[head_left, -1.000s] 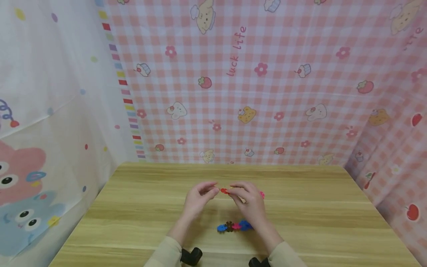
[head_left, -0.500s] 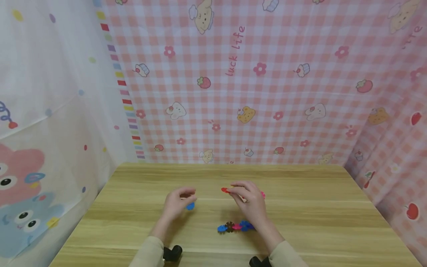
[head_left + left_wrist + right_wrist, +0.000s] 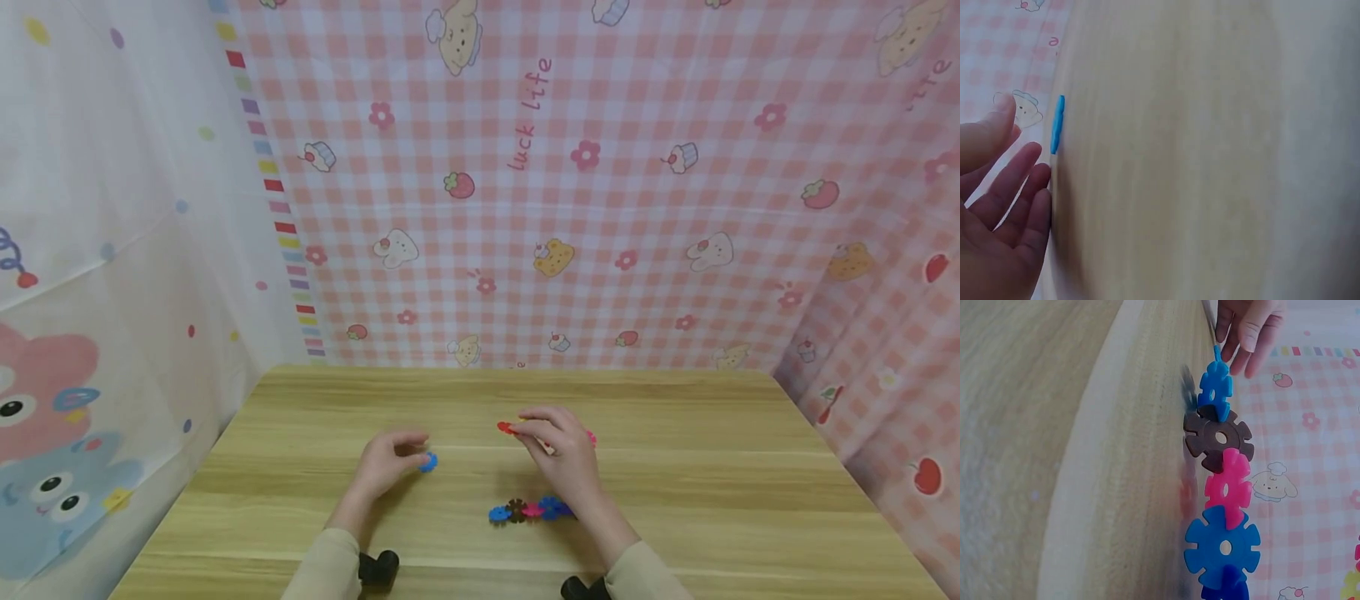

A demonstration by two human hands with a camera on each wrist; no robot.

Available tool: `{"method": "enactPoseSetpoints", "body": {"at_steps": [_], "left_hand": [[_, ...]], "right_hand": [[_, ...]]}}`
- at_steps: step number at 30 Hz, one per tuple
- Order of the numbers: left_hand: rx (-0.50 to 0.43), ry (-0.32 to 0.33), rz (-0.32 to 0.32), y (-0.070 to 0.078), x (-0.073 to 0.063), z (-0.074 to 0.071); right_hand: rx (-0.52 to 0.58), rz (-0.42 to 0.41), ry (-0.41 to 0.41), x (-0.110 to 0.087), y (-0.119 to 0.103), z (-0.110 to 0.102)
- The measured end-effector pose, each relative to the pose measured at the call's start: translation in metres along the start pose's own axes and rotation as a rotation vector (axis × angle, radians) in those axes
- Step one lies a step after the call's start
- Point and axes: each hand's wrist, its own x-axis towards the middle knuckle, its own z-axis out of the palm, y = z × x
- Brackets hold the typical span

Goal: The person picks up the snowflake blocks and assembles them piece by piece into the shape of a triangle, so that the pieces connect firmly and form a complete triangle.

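Note:
My left hand (image 3: 384, 467) hovers beside a lone blue snowflake disc (image 3: 428, 462) on the table. In the left wrist view, the thumb and fingers are spread, and a gap shows between them and the blue disc (image 3: 1057, 125), seen edge-on. My right hand (image 3: 561, 450) pinches a red snowflake disc (image 3: 506, 427) above the table. A pink disc (image 3: 592, 438) shows behind that hand, and the fingers hide much of what lies between. Nearer to me, under the right wrist, lies a chain of interlocked discs with a brown one (image 3: 1219, 437), a pink one (image 3: 1227, 487) and blue ones.
The wooden table (image 3: 697, 467) reaches back to a pink checked cloth (image 3: 637, 208). A white patterned cloth (image 3: 150, 208) hangs on the left. Each wrist wears a black camera mount, one of them (image 3: 381, 569) on the left.
My left hand has left the red disc beside the right hand and moved left to the lone blue disc. The right hand stays in place, still pinching the red disc.

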Motion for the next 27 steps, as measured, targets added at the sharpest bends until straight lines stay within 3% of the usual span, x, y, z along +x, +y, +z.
{"method": "enactPoseSetpoints", "body": {"at_steps": [12,19,27], "left_hand": [[0.028,-0.078,0.029,-0.005,0.000,-0.001],[0.097,-0.061,-0.004,-0.007,0.000,0.000],[0.137,-0.050,0.024,-0.011,0.003,0.001]], "right_hand": [[0.011,0.002,0.005,-0.001,0.002,-0.002],[0.011,-0.010,0.008,0.000,0.001,-0.003],[0.013,-0.017,0.006,0.000,0.001,-0.003]]}}
